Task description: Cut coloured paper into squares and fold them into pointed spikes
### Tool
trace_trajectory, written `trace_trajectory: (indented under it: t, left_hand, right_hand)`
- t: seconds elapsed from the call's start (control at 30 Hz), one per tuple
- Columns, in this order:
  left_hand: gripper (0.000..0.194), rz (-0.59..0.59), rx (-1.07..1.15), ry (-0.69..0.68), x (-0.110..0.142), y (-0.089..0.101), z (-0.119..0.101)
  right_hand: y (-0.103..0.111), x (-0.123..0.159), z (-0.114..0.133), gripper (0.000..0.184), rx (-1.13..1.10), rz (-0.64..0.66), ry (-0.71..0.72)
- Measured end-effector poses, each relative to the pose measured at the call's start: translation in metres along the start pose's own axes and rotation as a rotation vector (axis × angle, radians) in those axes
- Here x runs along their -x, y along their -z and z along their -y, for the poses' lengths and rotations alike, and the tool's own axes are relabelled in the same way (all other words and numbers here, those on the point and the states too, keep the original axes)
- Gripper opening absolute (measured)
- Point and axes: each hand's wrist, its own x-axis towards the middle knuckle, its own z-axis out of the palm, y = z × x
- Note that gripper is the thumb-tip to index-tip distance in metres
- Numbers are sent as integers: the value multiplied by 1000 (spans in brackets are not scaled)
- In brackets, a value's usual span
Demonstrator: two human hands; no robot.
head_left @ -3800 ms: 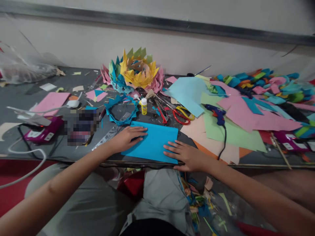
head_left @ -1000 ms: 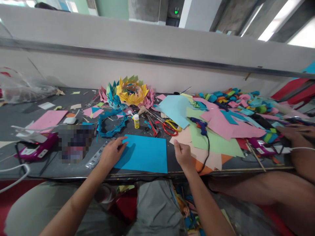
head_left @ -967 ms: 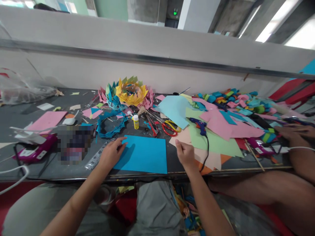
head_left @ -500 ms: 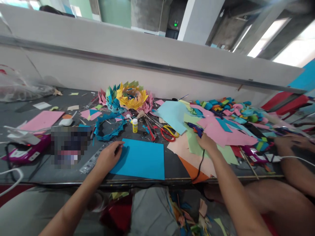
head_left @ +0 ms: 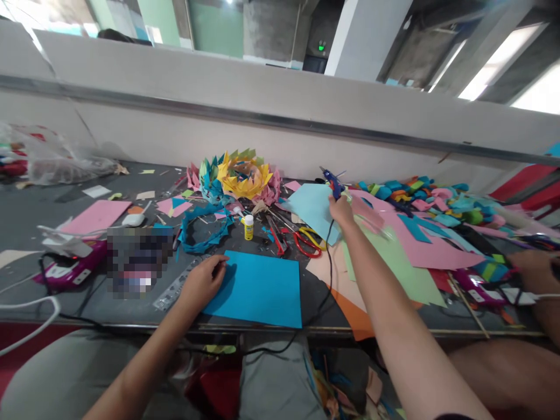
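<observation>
My right hand (head_left: 341, 209) is closed around a dark blue glue gun (head_left: 333, 184), its nozzle pointing up and left. It holds the glue gun above the back of the table, over a light blue sheet (head_left: 308, 204), and a black cord hangs down from it. My left hand (head_left: 206, 280) lies at the left edge of a bright blue sheet of paper (head_left: 260, 289); its fingers are loosely bent, with a gap between them, and hold nothing. A clear ruler (head_left: 172, 289) lies beside that hand. Behind the sheet stands a yellow glue stick (head_left: 248, 227).
A blue paper ring (head_left: 205, 230) and a yellow pointed paper ring (head_left: 242, 178) lie at the back. Red-handled scissors (head_left: 306, 242) rest near the middle. Colored sheets (head_left: 437, 239) cover the right side. A purple power strip (head_left: 72, 265) sits at left; a co-worker's hand (head_left: 534, 268) is at far right.
My right hand has lifted the glue gun up and back from over the green sheet, and its cord has swung left. The left hand stays at the blue sheet. The view has shifted slightly.
</observation>
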Motion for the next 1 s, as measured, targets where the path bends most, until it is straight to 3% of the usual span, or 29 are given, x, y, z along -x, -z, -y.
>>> trace_trajectory:
  t: [0.17, 0.3, 0.43, 0.6, 0.7, 0.83, 1.0]
  left_hand:
    - [34, -11, 21, 23, 0, -1, 2]
    - [34, -15, 33, 28, 0, -1, 2]
    - [34, -8, 33, 32, 0, 0, 1]
    - [36, 9, 27, 39, -2, -1, 1]
    - [34, 11, 21, 41, -3, -1, 0]
    - [33, 0, 20, 52, -2, 0, 0]
    - [32, -18, 22, 53, 0, -1, 1]
  right_hand:
    - [-33, -5, 21, 32, 7, 53, 29]
    - [-37, 1, 18, 32, 15, 75, 66]
    - [-13, 22, -18, 38, -15, 70, 136]
    - [12, 91, -105, 74, -54, 193, 172]
    - [11, 120, -140, 68, -72, 188, 161]
    - [8, 122, -148, 50, -90, 171, 147]
    - [5, 119, -140, 61, -86, 134, 126]
